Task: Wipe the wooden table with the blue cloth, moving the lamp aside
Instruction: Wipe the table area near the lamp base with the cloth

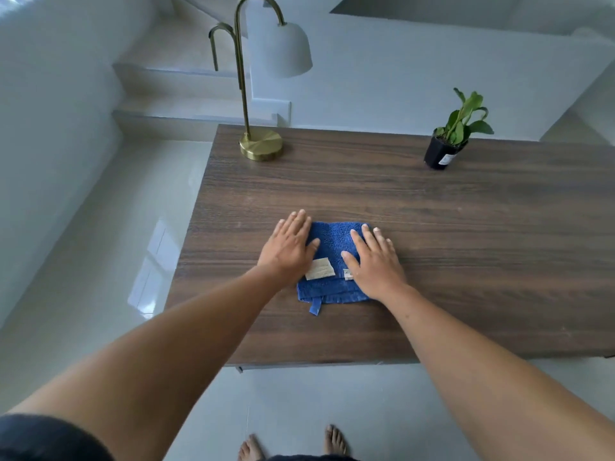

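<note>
A folded blue cloth (pixel 332 261) with white labels lies flat on the dark wooden table (pixel 466 247), near its front left part. My left hand (pixel 288 247) rests palm down on the cloth's left edge, fingers spread. My right hand (pixel 374 261) lies flat on the cloth's right side, fingers apart. Neither hand grips the cloth. A brass lamp (pixel 261 146) with a curved neck and a white shade stands at the table's far left corner, well away from both hands.
A small green plant in a black pot (pixel 444 153) stands at the back right of the table. Steps rise behind the table's left side. Pale glossy floor lies to the left and in front, where my bare feet (pixel 293 447) show.
</note>
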Available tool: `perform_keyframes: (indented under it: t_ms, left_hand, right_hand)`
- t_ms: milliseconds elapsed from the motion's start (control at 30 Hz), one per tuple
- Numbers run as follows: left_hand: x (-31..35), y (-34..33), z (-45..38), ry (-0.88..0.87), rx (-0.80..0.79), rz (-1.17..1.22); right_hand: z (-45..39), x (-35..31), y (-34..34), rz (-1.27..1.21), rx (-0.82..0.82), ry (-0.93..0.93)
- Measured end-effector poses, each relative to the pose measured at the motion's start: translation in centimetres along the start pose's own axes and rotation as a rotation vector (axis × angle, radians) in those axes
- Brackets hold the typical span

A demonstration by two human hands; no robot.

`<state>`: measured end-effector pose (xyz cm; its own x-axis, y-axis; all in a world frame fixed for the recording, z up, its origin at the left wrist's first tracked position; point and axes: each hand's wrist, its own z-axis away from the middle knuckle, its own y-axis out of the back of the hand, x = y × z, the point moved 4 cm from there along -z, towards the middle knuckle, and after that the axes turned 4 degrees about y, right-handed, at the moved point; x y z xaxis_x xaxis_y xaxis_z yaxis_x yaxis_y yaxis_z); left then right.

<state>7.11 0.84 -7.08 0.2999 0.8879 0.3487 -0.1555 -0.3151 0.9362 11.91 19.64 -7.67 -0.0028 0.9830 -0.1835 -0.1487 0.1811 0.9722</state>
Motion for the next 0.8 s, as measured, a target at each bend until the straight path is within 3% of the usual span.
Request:
perform_keyframes:
  t_ms: [367, 600, 800]
  left_hand:
    - [0.1, -1.3, 0.8, 0.091, -0.004, -0.176]
    - [-5.4, 1.4, 3.5, 0.165, -0.011, -0.264]
    - [-9.4, 3.1, 3.3, 0.121, -0.018, -0.290]
  right_hand:
    - [-1.1, -1.0, -0.2, 0.050, -0.005, 0.111]
    - [-1.7, -7.4, -1.5, -0.011, -0.021, 0.209]
    - [-3.5, -9.7, -0.5, -0.026, 0.083, 0.278]
